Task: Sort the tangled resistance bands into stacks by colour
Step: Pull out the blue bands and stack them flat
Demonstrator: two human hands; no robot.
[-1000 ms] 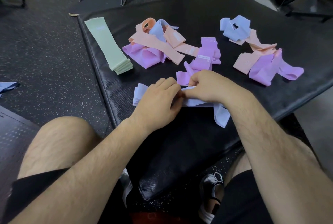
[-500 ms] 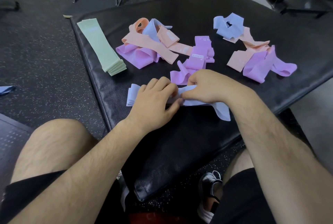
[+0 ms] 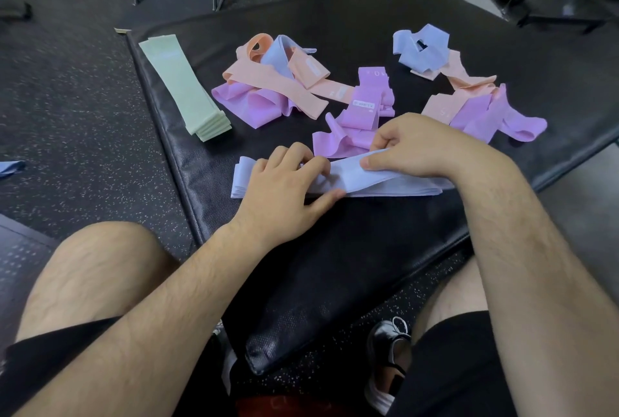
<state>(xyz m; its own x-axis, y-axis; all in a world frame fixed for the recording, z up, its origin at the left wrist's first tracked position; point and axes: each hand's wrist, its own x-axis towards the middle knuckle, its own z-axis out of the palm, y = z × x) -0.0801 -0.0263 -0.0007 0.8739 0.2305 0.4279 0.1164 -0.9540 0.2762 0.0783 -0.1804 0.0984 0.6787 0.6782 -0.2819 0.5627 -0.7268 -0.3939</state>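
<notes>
Partly under left hand (image 3: 284, 197) and right hand (image 3: 413, 145), nearest blue bands (image 3: 355, 177).

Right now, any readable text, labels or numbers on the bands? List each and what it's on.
"10" (likely, blurred): white print at the far end of the purple band.
"5" (uncertain): white print on the right peach band.
White tag on that purple band: too small to read.
White marks on the middle peach bands: blurred, unreadable.
</notes>
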